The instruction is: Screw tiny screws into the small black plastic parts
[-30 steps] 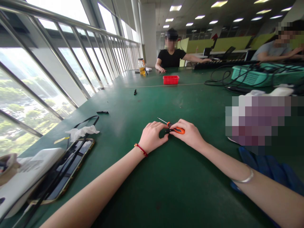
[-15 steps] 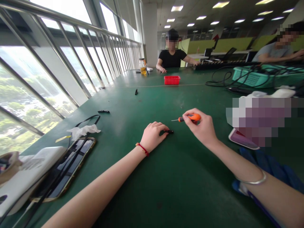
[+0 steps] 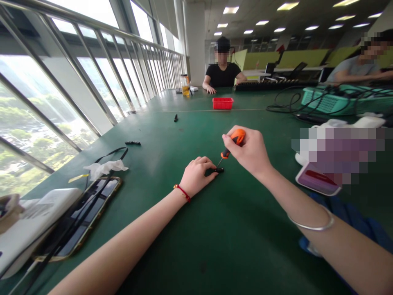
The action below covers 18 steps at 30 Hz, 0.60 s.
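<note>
My left hand (image 3: 198, 176) rests on the green table and pinches a small black part (image 3: 219, 170) between thumb and fingers; its near end is covered by the fingers. My right hand (image 3: 250, 151) is closed round the orange and black handle of a screwdriver (image 3: 237, 137). The screwdriver leans, its thin shaft pointing down and left, with the tip at the black part by my left fingertips. Whether the tip sits in a screw or hole is too small to tell.
Left lie a phone (image 3: 89, 217), a crumpled tissue (image 3: 106, 168) and a black strip (image 3: 133, 143). Ahead are another small black piece (image 3: 176, 118) and a red bin (image 3: 222, 103). A teal basket (image 3: 325, 100) with cables stands right. Two people sit beyond.
My right hand has turned the screwdriver from nearly level to steeply slanted, bringing its tip down to the black part. My left hand keeps its hold in nearly the same place.
</note>
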{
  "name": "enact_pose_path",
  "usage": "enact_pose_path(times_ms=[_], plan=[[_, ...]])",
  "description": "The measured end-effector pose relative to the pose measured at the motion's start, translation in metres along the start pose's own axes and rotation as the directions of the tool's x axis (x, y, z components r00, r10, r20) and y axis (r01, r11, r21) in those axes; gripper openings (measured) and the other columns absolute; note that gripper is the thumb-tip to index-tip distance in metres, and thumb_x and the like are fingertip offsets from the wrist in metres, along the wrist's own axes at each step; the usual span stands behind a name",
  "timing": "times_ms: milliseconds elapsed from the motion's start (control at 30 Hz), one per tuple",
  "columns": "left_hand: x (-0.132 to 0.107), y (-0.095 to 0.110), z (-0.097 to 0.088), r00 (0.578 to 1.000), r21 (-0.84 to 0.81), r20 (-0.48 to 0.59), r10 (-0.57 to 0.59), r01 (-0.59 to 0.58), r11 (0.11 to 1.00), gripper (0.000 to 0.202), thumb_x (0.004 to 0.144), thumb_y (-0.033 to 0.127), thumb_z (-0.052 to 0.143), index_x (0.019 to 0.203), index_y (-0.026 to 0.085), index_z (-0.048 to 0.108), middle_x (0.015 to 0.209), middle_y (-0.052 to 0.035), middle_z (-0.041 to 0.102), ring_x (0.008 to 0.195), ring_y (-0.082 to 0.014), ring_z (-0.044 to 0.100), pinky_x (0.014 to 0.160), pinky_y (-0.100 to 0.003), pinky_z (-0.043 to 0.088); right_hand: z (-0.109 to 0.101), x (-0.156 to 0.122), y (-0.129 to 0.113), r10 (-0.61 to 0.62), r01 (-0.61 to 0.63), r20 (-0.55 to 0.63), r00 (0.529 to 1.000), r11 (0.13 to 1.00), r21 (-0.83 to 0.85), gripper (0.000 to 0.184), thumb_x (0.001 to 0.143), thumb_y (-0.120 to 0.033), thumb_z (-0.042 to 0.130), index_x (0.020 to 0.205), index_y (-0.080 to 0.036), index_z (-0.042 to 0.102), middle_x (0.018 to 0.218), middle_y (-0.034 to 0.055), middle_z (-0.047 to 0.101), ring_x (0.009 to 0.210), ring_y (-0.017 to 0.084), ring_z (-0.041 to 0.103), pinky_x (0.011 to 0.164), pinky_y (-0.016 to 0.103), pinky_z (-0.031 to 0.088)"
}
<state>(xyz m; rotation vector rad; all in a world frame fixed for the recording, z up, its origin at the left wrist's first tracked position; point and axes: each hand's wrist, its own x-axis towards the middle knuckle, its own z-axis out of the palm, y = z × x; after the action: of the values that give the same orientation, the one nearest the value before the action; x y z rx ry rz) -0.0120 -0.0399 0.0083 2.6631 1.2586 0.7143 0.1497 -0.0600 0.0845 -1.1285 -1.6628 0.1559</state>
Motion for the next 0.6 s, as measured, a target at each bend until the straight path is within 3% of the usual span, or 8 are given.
enact_pose_path(times_ms=[600], plan=[[0.0006,-0.0003,0.0005,1.000,-0.005,0.009,0.007,-0.007,1.000,0.017,0.080,0.030,0.056,0.089,0.021,0.067,0.096,-0.0029,0.065,0.089,-0.0188,0.056,0.079,-0.032,0.047,-0.0008,-0.0032,0.0046,-0.004,0.005,0.020,1.000,0.999,-0.032,0.026,0.077,-0.032,0.053,0.056,-0.020,0.045,0.056,-0.0014,0.049,0.053,0.011,0.043,0.055,0.024,0.036]])
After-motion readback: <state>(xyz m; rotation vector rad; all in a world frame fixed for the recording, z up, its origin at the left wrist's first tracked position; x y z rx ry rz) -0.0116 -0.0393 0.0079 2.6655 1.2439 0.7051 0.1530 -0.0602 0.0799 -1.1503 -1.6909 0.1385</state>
